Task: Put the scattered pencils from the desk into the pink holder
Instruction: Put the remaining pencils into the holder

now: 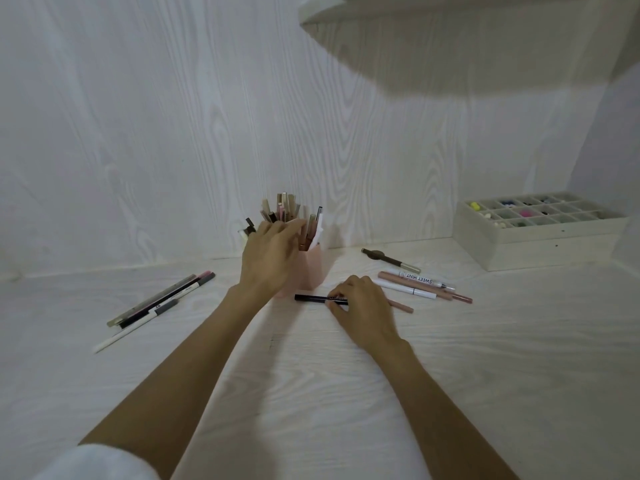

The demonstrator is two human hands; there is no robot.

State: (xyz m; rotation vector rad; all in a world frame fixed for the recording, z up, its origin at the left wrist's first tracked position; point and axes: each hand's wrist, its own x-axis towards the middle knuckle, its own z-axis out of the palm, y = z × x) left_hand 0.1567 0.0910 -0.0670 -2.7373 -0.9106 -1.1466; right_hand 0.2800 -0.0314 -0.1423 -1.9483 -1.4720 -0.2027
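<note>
One black pencil [320, 298] before the holder [311, 268]: my right fingers [337, 294] pinch it, left hand [270, 258] loose at the rim; next, lift and drop in.

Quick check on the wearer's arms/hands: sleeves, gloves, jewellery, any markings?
Both forearms are bare. The left hand and right hand wear no gloves, and no rings, watch or markings show. A white sleeve appears pushed up on the left arm at the frame's bottom edge; no right sleeve is visible.

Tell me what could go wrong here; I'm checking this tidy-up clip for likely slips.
The pink holder is already crowded, so pushing in the black pencil that the right hand pinches might jam or tip it. The left hand rests against the standing pencils and could knock some out.
</note>
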